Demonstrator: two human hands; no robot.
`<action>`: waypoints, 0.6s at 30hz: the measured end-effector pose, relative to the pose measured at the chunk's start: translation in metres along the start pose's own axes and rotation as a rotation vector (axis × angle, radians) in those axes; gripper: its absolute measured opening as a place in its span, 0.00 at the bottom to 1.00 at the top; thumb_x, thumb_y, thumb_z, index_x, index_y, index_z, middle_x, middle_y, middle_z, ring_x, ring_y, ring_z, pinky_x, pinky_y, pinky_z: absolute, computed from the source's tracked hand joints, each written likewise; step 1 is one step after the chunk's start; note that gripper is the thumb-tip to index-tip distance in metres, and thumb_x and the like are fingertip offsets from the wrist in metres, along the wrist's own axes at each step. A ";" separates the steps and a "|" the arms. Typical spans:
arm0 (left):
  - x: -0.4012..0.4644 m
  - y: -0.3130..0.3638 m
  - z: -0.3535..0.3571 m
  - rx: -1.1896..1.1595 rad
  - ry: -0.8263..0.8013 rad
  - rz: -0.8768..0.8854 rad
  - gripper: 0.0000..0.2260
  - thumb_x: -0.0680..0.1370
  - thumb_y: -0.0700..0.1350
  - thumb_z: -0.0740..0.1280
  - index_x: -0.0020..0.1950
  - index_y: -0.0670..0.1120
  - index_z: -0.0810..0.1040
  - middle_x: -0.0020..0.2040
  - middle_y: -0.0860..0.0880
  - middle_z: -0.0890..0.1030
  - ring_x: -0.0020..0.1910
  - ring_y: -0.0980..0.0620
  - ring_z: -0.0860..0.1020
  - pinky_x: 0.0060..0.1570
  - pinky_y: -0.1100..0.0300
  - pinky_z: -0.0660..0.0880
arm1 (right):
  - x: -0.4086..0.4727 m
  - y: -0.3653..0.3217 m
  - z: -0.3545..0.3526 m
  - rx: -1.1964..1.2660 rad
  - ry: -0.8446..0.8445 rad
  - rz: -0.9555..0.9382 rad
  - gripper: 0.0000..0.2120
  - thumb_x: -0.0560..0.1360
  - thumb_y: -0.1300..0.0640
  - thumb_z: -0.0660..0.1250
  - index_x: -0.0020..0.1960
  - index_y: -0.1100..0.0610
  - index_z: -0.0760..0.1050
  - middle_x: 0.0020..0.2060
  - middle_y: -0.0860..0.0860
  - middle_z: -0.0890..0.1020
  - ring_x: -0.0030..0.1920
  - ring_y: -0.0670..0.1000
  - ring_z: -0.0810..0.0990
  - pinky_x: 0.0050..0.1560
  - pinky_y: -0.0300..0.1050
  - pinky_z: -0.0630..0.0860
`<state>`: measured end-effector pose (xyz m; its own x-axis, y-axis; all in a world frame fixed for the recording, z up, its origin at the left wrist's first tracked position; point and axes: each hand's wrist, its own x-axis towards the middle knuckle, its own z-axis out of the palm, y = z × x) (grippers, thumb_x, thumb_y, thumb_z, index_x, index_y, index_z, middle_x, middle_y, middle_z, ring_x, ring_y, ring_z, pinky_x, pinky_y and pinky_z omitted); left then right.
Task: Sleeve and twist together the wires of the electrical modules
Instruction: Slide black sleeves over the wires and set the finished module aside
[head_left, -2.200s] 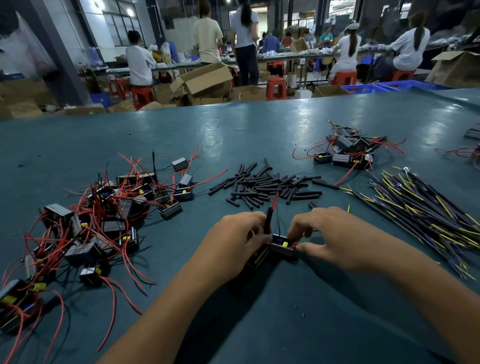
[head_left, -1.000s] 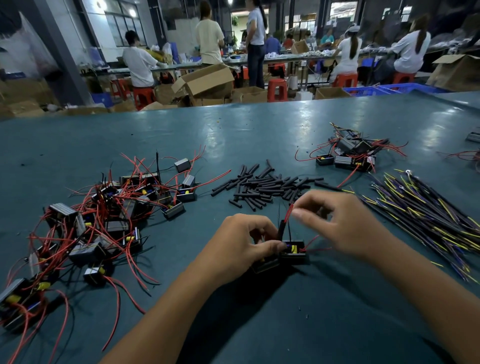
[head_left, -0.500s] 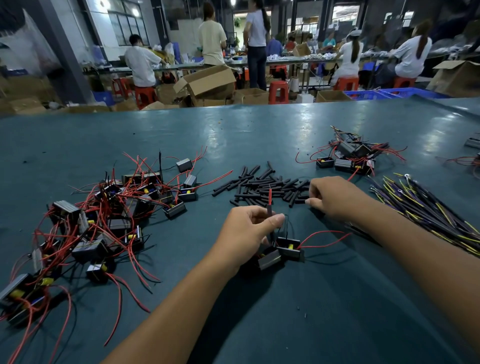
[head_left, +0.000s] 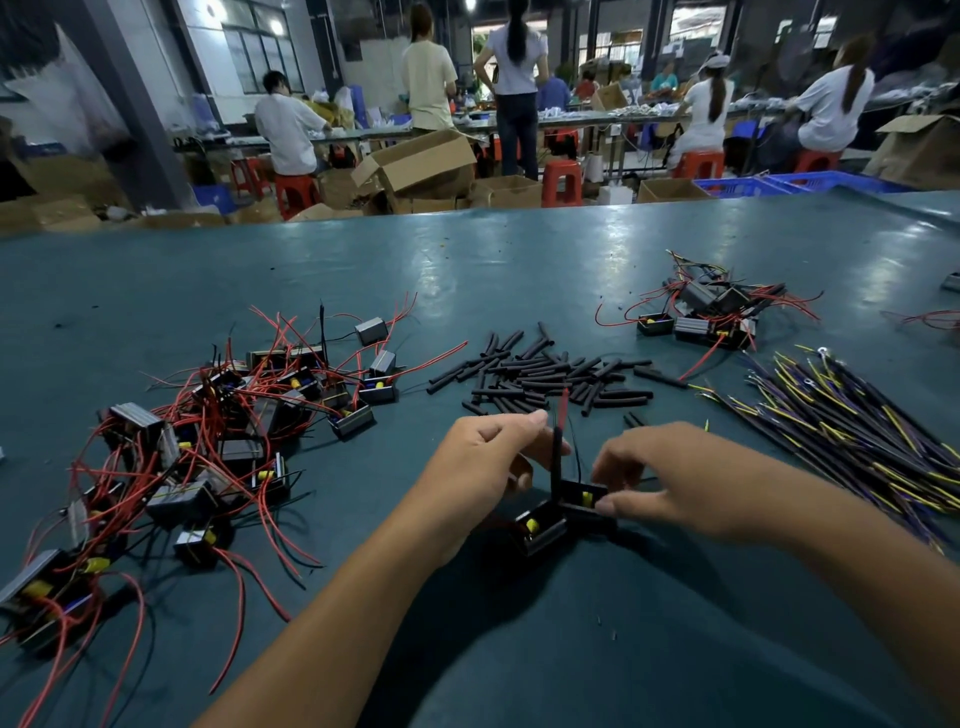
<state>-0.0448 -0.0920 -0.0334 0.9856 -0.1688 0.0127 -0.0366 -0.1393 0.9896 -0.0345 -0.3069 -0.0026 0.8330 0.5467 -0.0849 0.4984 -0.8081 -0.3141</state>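
Two small black modules (head_left: 563, 514) with yellow parts lie together on the green table, low in the middle. From them a black sleeve (head_left: 557, 457) stands upright over a red wire whose tip shows above it. My left hand (head_left: 485, 467) pinches the sleeved wire near its top. My right hand (head_left: 670, 478) has its thumb and fingers around the right module (head_left: 584, 498). Whether it holds a second sleeve is hidden by the fingers.
A pile of black sleeves (head_left: 545, 376) lies just beyond my hands. Unworked modules with red wires (head_left: 208, 447) sprawl on the left. A smaller heap of modules (head_left: 711, 312) sits far right, and a bundle of purple and yellow wires (head_left: 852, 431) lies on the right. People work at benches behind.
My right hand went out to the sleeve pile, then came back and now grips the right module. My left hand kept hold of the sleeved red wire.
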 end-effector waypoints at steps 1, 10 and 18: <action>0.000 0.000 0.002 -0.059 -0.002 -0.024 0.18 0.83 0.51 0.63 0.40 0.48 0.86 0.40 0.49 0.86 0.31 0.54 0.74 0.31 0.64 0.70 | -0.002 0.000 0.004 0.012 0.024 -0.025 0.10 0.76 0.45 0.69 0.55 0.48 0.79 0.47 0.42 0.81 0.49 0.42 0.78 0.55 0.40 0.74; -0.003 -0.004 0.011 0.186 0.139 -0.015 0.14 0.75 0.55 0.74 0.46 0.44 0.82 0.30 0.56 0.77 0.25 0.58 0.72 0.26 0.67 0.68 | 0.000 -0.006 0.019 -0.117 0.100 -0.160 0.11 0.80 0.44 0.63 0.59 0.46 0.77 0.49 0.42 0.78 0.53 0.43 0.73 0.58 0.40 0.67; 0.000 -0.007 0.014 0.083 0.144 0.074 0.03 0.78 0.39 0.71 0.47 0.45 0.79 0.36 0.49 0.85 0.25 0.61 0.71 0.27 0.68 0.68 | 0.024 0.015 -0.003 -0.020 0.155 -0.016 0.07 0.79 0.51 0.66 0.53 0.51 0.81 0.47 0.46 0.84 0.48 0.46 0.79 0.53 0.43 0.74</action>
<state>-0.0471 -0.1044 -0.0420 0.9930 -0.0412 0.1111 -0.1173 -0.2124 0.9701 -0.0064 -0.3072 -0.0062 0.8514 0.5201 0.0677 0.5150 -0.8047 -0.2951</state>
